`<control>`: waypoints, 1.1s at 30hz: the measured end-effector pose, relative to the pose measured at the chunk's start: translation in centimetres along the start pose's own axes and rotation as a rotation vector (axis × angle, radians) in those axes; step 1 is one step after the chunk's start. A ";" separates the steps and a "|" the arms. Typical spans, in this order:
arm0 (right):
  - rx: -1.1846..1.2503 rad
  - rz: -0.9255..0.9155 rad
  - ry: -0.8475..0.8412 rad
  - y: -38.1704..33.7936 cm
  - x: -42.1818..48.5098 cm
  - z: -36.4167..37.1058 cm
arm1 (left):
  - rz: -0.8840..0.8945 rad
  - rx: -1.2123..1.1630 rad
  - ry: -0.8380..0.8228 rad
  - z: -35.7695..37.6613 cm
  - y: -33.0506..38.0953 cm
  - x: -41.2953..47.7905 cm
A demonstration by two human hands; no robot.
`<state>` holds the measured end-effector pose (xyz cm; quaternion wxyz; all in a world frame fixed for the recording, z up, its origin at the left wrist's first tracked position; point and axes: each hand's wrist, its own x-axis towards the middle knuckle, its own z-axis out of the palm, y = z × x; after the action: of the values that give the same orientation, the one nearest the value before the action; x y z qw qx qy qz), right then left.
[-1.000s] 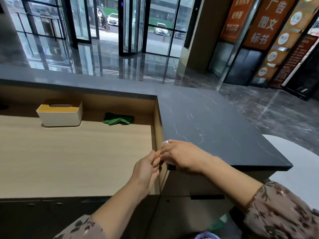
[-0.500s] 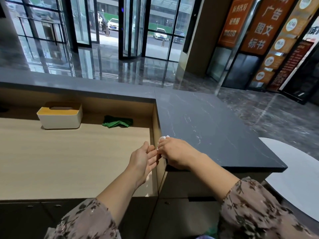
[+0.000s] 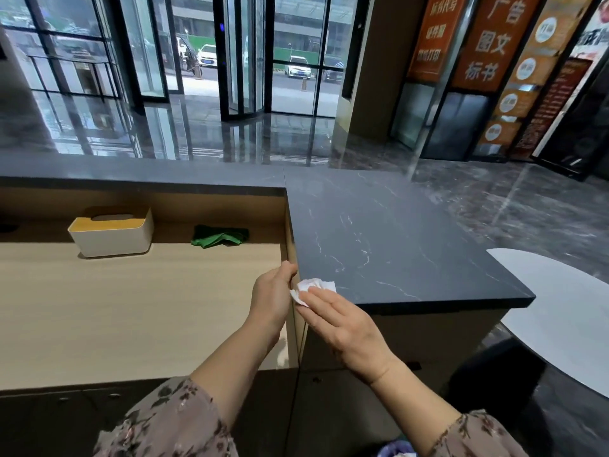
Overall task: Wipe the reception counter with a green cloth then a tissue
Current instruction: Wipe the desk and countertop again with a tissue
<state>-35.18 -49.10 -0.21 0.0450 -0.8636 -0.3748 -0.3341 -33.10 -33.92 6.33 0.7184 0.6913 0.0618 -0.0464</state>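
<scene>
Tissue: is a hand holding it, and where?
Not gripped: the right hand presses flat fingers on the near part of the tissue, on the counter. Whether the left hand pinches its left edge cannot be told.

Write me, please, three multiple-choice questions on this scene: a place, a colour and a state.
1. Where does the green cloth lie? A on the floor; B on the wooden desk, right of the tissue box; C on a chair.
2. What colour is the tissue? A white; B green; C orange.
3. How is the right hand? A flat, pressing the tissue onto the dark counter; B a fist holding nothing; C gripping the tissue box.
Answers: 1 B, it lies at the desk's back; 2 A, white against the dark stone; 3 A, its fingers lie straight over the tissue.
</scene>
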 end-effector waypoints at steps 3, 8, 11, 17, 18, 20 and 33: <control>-0.060 0.131 0.155 0.1 -1.4 -0.4 | 0.149 0.214 -0.012 1.6 0.0 -0.3; -0.112 0.350 0.263 3.7 -6.3 -2.4 | 0.392 0.741 -0.026 3.5 -1.8 -0.1; -0.097 0.446 0.218 6.2 -8.6 -3.2 | 0.458 0.921 -0.006 3.7 -2.3 -0.3; -0.091 0.734 0.157 9.8 -12.0 -6.2 | 0.695 1.122 -0.112 7.5 -1.5 -1.5; -0.082 0.770 0.199 9.6 -11.8 -6.0 | 0.712 1.142 -0.138 8.2 -1.4 -1.5; -0.075 0.826 0.275 8.5 -10.7 -5.1 | 0.744 1.186 -0.205 9.6 -1.1 -1.6; -0.161 0.722 0.242 13.0 -15.5 -7.6 | 0.858 1.285 -0.393 15.1 -1.6 0.3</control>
<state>-38.17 -70.49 -1.55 0.1354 -0.8951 -0.0114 -0.4247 -32.67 -49.01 5.26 0.1322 0.9129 -0.3763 0.0867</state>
